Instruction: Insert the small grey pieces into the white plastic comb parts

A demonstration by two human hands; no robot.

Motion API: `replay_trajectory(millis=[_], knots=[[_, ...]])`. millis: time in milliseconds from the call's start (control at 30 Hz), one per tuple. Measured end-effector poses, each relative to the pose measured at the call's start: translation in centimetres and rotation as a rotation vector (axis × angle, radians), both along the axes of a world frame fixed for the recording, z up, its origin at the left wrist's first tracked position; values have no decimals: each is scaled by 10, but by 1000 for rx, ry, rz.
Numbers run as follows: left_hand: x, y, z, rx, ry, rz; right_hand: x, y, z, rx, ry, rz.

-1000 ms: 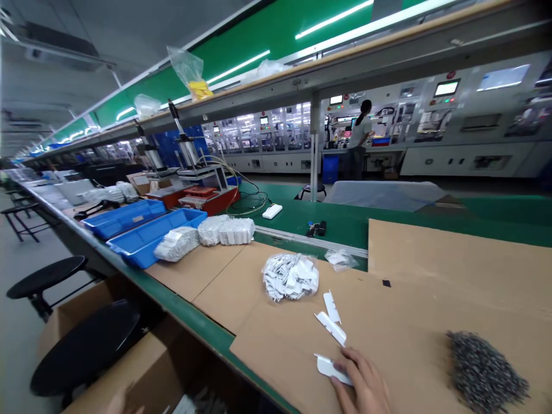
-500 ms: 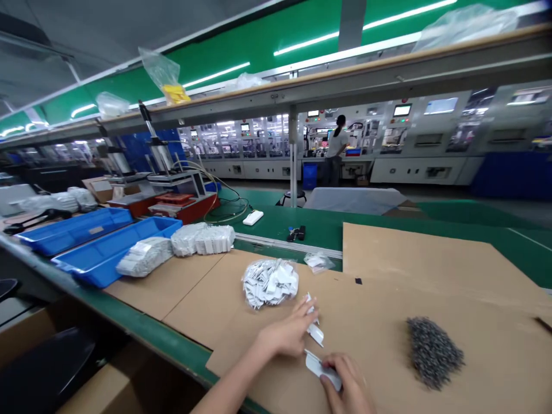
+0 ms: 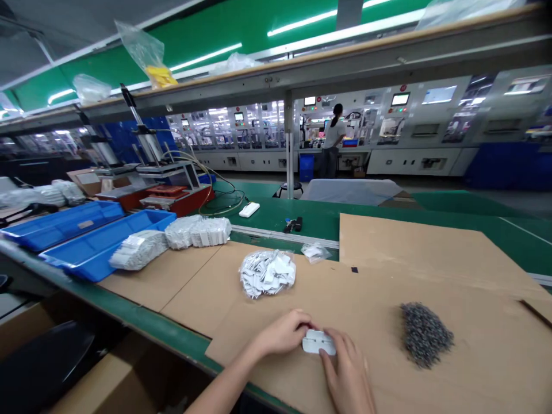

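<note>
Both my hands meet on a small white plastic part [image 3: 318, 342] low in the middle of the view, over the brown cardboard sheet [image 3: 388, 322]. My left hand [image 3: 282, 332] grips its left end with curled fingers. My right hand [image 3: 347, 374] pinches its right end from below. A clear bag of white plastic pieces [image 3: 267, 273] lies just beyond my hands. A heap of small dark metal bits [image 3: 425, 334] sits to the right of my right hand.
Two blue trays [image 3: 92, 244] and bundles of white parts [image 3: 198, 231] lie at the left. A red and grey press machine [image 3: 166, 192] stands behind them. A green conveyor belt [image 3: 388, 215] runs across. A person [image 3: 333, 141] stands far back at the machines. Black stools are at the lower left.
My left hand came in, picked up the loose white pieces near the bag and drew back to join my right hand on the part. The view swung left.
</note>
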State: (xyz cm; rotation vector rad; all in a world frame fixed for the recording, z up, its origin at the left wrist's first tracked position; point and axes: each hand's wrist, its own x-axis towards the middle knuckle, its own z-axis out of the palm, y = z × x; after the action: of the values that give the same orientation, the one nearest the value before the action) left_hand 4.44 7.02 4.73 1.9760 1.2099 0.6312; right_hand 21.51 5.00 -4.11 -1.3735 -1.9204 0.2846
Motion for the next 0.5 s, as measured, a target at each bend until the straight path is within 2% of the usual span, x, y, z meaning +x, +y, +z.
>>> replay_trajectory(millis=[133, 233, 400, 500], knots=[[11, -22, 0, -13, -8, -3, 3, -6, 6, -114, 116, 123], [25, -37, -10, 16, 4, 119, 7, -8, 2, -181, 228, 183], [50, -57, -32, 42, 0, 379, 22, -6, -8, -241, 291, 244], [64, -62, -45, 11, 57, 405, 33, 0, -20, -290, 274, 281]])
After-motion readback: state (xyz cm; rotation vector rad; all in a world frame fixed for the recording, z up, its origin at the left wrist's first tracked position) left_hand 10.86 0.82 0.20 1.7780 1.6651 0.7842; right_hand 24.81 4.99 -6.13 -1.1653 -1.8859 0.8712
